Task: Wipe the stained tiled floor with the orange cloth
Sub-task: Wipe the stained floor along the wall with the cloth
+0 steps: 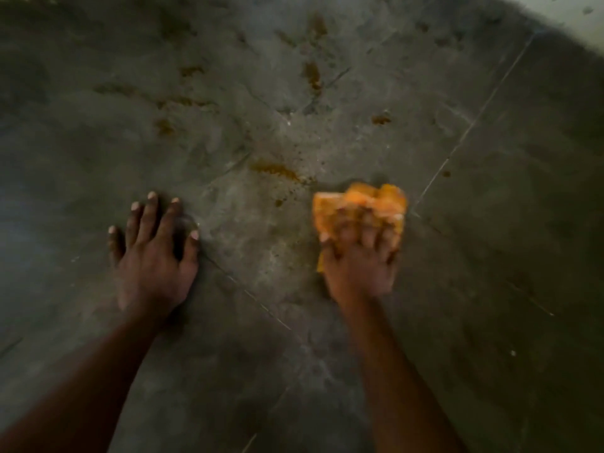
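The right hand, at centre right of the frame, presses a bunched orange cloth onto the dark grey tiled floor, its grip curled down over the fabric, probably so the wad stays together under pressure. The picture is blurred there, so the exact hold is unclear. The left hand, at centre left, lies flat with fingers spread, holding nothing, apparently bracing the person's weight. A brownish-yellow smear sits just above and left of the cloth, more brownish-yellow stains scatter toward the upper centre, and nothing blocks the way.
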Demonstrator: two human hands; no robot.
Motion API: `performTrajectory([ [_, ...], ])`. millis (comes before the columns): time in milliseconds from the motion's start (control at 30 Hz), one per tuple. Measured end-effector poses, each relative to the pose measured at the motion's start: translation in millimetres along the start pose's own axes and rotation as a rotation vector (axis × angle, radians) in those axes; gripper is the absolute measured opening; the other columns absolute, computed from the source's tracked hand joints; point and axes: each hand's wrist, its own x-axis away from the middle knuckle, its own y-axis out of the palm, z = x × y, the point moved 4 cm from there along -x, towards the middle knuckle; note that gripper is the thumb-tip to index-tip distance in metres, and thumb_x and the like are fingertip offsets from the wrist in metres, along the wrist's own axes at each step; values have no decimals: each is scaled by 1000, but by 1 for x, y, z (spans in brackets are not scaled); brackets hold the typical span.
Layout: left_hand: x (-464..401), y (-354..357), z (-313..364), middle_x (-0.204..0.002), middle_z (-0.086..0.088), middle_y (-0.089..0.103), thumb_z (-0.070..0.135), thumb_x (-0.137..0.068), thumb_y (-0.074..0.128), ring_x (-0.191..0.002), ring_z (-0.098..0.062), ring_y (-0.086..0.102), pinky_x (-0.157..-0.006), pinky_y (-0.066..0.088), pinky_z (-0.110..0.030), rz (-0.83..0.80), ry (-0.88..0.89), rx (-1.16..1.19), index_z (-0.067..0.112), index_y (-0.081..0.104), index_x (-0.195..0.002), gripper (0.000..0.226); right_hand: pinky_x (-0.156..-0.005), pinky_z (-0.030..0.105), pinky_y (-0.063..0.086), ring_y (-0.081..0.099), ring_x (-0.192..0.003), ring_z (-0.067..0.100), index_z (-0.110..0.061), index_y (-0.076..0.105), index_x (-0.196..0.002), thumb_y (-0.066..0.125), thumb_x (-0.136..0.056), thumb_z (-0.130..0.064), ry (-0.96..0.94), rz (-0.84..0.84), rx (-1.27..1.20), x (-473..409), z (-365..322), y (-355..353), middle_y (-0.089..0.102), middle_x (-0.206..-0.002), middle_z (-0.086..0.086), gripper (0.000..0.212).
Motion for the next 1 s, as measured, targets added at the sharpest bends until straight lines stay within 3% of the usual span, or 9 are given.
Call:
performTrajectory([
  [167, -2, -6, -3, -177, -1, 9, 66, -98, 23, -163, -24, 7, -131, 8, -53, -104, 32, 1, 27, 24, -166, 78, -120, 59, 23, 18, -159, 30, -68, 22, -151, 40, -95, -70, -440, -2, 106, 84, 0, 6, 11, -173, -14, 60],
  [267, -26, -9, -20, -177, -3, 7, 68, -98, 21, -163, -23, 6, -132, 9, -50, -137, 75, -14, 24, 21, -167, 82, -123, 64, 21, 19, -158, 35, -55, 34, -154, 32, -92, -72, -214, 20, 124, 44, 34, -2, 19, -172, -8, 64],
  [400, -54, -16, -45, -176, 0, 13, 67, -100, 23, -163, -23, 10, -130, 6, -52, -68, 70, -65, 36, 22, -165, 72, -123, 68, 13, 2, -159, 42, -52, 30, -156, 31, -96, -64, 6, 53, 42, -19, -41, 9, 11, -174, -3, 62],
  [500, -55, -18, -43, -176, 3, 10, 66, -102, 23, -163, -19, 6, -132, 5, -50, -42, 45, -70, 38, 18, -166, 70, -118, 70, 21, 19, -154, 47, -48, 52, -144, 37, -94, -60, -292, 67, 83, -24, -103, 15, 32, -168, 3, 54],
  [633, -52, -23, -41, -176, 4, 9, 66, -101, 23, -163, -19, 7, -131, 8, -53, -50, -3, -69, 38, 19, -166, 71, -121, 63, 23, 10, -160, 36, -63, 18, -155, 44, -96, -64, -688, -14, 151, 36, -80, 14, 13, -174, -9, 64],
  [733, -50, -25, -40, -176, 3, 9, 67, -101, 23, -163, -19, 7, -131, 6, -53, -39, -22, -76, 37, 20, -166, 71, -118, 66, 28, 24, -157, 37, -60, 26, -155, 46, -93, -66, -570, 30, 149, 20, -48, 3, 21, -172, -7, 65],
  [867, -52, -20, -48, -176, 1, 12, 65, -102, 27, -163, -20, 10, -131, 6, -52, -22, -42, -64, 35, 23, -166, 71, -123, 69, 10, 8, -159, 42, -51, 36, -154, 32, -94, -69, -115, 108, 50, -32, -100, 16, 20, -172, 0, 63],
  [933, -52, -22, -50, -176, 0, 13, 66, -101, 29, -163, -20, 9, -131, 5, -52, 13, -103, -58, 34, 25, -165, 72, -123, 69, 5, 5, -158, 44, -49, 39, -153, 31, -94, -69, -156, 78, 17, -41, -151, 23, 21, -172, 2, 63],
  [1000, -52, -24, -52, -176, -1, 15, 67, -98, 32, -163, -20, 8, -131, 5, -54, 45, -172, -26, 33, 29, -164, 74, -123, 69, 8, 8, -158, 44, -51, 39, -152, 37, -96, -65, -374, 69, 31, -30, -181, 27, 26, -171, 3, 58],
])
